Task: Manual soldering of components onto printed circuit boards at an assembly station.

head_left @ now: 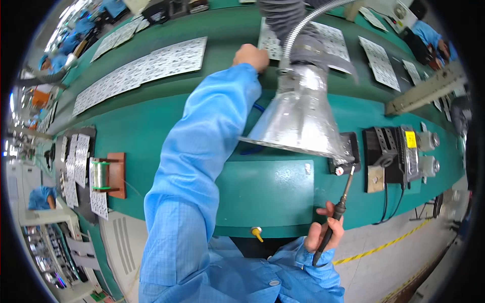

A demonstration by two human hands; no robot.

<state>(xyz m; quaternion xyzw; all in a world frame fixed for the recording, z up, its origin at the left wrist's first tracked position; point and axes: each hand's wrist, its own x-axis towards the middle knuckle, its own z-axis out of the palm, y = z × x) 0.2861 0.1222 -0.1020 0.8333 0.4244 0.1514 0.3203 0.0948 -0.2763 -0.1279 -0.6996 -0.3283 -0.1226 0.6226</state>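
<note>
In my right hand [315, 234], near the table's front edge, is a soldering iron [340, 208], its fingers closed round the dark handle. The metal tip points up and away from me, beside a small dark box-shaped holder [349, 144]. My left arm reaches far across the table to the dark green belt. There my left hand [251, 57] is closed, knuckles up, beside the near left edge of a white panel [270, 41] with small dark marks. Its fingertips are hidden, so I cannot tell whether it grips the panel.
A silver fume hood [302, 113] on a grey hose hangs over the table's middle. A solder spool [100, 175] stands left; a soldering station [410, 154] and jars [430, 141] stand right. More panels [174, 59] lie on the belt. A metal post [427, 91] rises at right.
</note>
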